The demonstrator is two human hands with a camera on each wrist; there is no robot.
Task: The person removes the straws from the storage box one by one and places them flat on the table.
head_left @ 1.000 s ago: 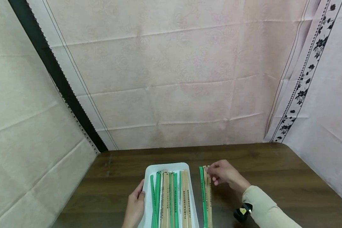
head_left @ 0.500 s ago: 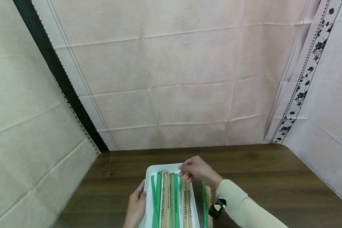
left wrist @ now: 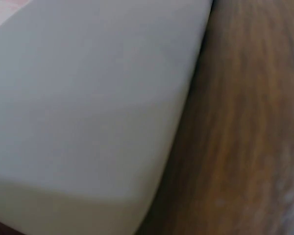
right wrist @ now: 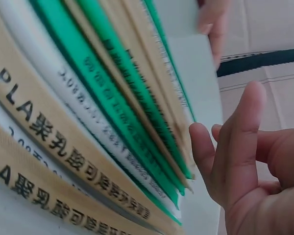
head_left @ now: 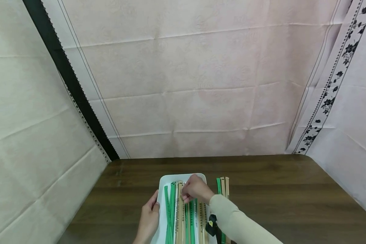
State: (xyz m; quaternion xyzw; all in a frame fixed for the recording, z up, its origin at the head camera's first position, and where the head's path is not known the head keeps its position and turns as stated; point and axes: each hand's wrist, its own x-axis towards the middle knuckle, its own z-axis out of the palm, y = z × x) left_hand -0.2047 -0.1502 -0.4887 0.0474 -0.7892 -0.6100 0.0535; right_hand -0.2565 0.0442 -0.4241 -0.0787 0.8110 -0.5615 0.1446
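A white tray holds a row of green, brown and white paper-wrapped straws. My left hand grips the tray's left side, thumb at the rim. Its outer wall fills most of the left wrist view. My right hand hangs over the far ends of the straws, palm down. In the right wrist view, the right hand has loosely bent fingers beside the straw ends, with nothing between them. Printed wrappers lie close to it.
Right of the tray lie a green straw and brown straws on the dark wooden table, partly hidden by my right sleeve. A black device sits on that wrist. Pale cloth hangs behind the table.
My right hand has moved left, from the loose straws on the table to above the straws in the tray. The left hand keeps its hold on the tray.
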